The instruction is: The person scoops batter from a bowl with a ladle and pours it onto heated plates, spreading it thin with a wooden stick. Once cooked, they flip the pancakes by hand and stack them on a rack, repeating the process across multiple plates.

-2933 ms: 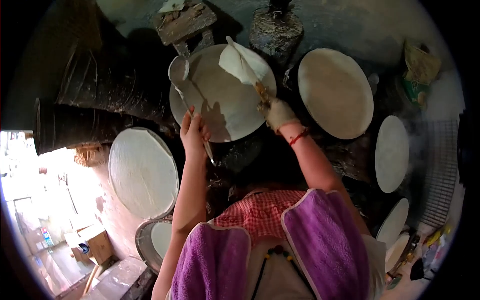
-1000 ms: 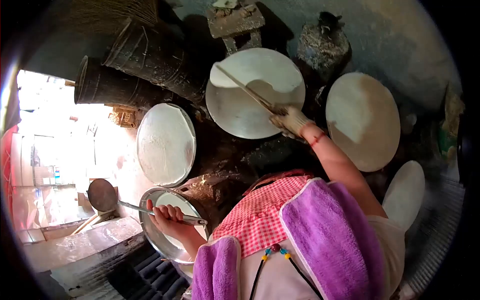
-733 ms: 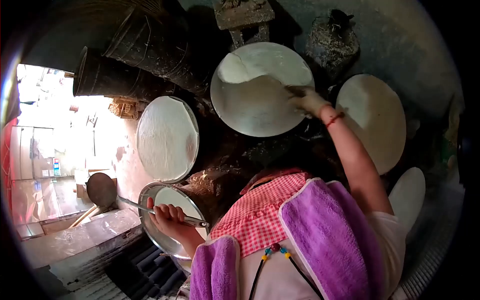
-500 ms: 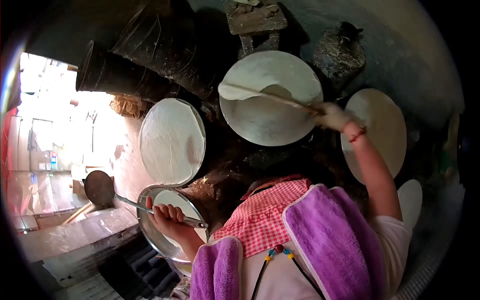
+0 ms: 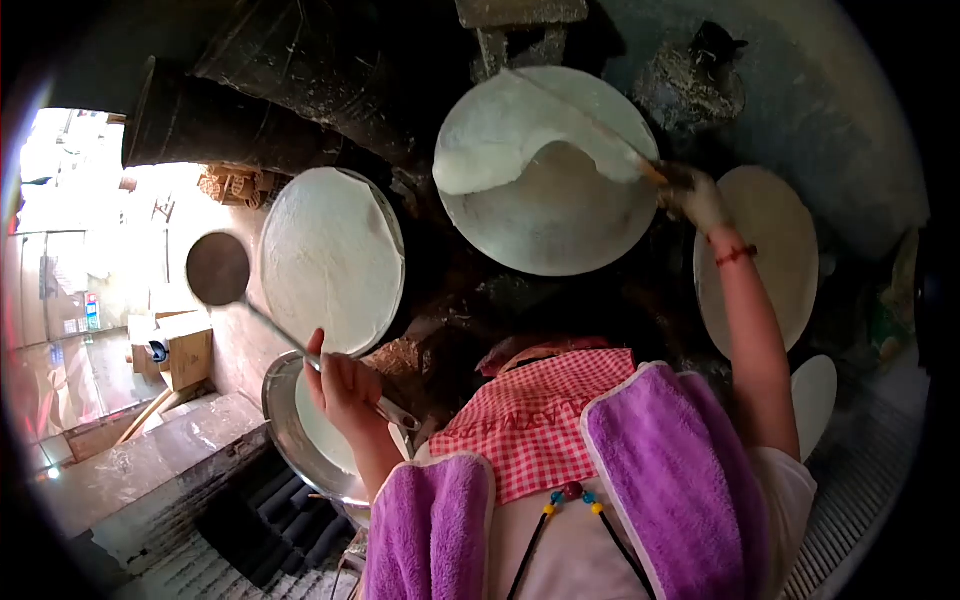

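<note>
My left hand [image 5: 348, 392] is closed around the handle of a long metal ladle [image 5: 218, 268], its round bowl raised at the left. Below that hand stands a metal basin [image 5: 283, 400] with white liquid [image 5: 322, 432] in it. With its fingers wrapped round the end of a thin wooden stick [image 5: 585, 118], my right hand [image 5: 697, 198] is at the right edge of a round griddle [image 5: 545, 245]. The stick lies slantwise over white batter [image 5: 475, 160] that covers the griddle's far part in an arch. The near part shows bare grey surface.
A round griddle with a white sheet [image 5: 330, 260] stands at the left, another pale disc [image 5: 757, 260] at the right. Dark barrels [image 5: 230, 120] lie at the upper left, a stool [image 5: 520, 12] behind. Black cylinders [image 5: 290, 520] and a cardboard box [image 5: 188, 350] are at lower left.
The stick has swung toward the griddle's far side, and the batter has spread into a wider arch. My left hand has tilted the ladle more steeply, raising its bowl. The view has shifted slightly.
</note>
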